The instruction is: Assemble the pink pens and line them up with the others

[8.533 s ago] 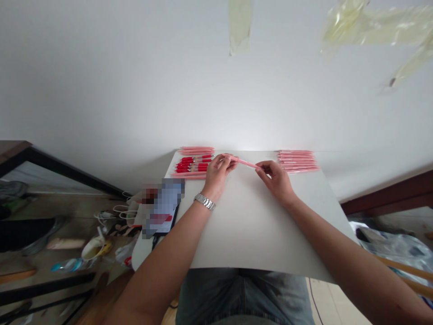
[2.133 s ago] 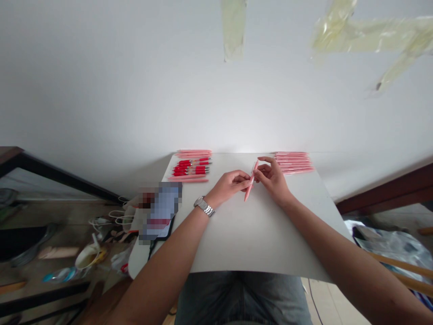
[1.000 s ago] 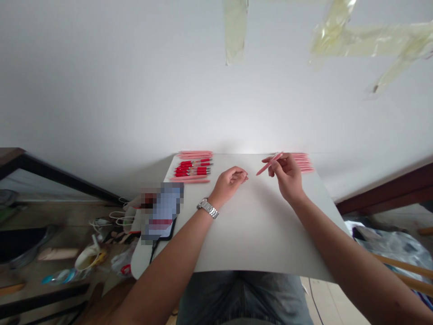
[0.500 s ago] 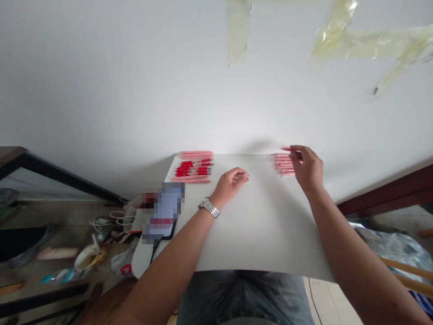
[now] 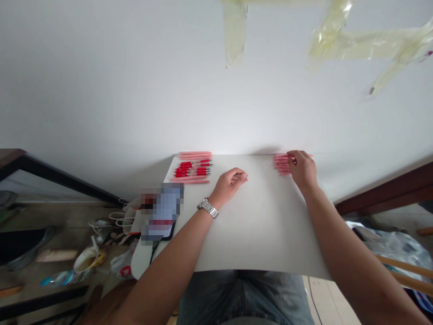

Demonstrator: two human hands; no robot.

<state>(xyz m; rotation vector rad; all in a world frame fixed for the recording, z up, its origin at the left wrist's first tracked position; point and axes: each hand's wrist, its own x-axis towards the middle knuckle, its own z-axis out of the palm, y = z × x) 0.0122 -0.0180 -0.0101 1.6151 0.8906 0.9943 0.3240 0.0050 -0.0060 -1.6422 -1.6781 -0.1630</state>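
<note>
My right hand (image 5: pixel 303 171) is at the table's back right, its thumb and fingers pinched on a pink pen whose end shows past the knuckles. It is over a row of pink pens (image 5: pixel 281 165) lying side by side, and covers their right ends. My left hand (image 5: pixel 232 183) rests on the white table (image 5: pixel 257 225) near the middle, fingers curled in with nothing visible in them. A metal watch (image 5: pixel 208 207) is on that wrist. At the back left lie several red pens (image 5: pixel 192 170), with pink pens or pencils (image 5: pixel 195 155) behind and in front of them.
A phone (image 5: pixel 164 212), blurred out, lies at the table's left edge with a black cable (image 5: pixel 153 255). A white wall (image 5: pixel 169 90) with yellowish tape (image 5: pixel 234 34) stands behind the table. Bags, a cup (image 5: pixel 85 259) and a bottle (image 5: pixel 59 279) are on the left.
My right hand has come down slightly and to the left with the pink pen, onto the right row. My left hand stays where it was.
</note>
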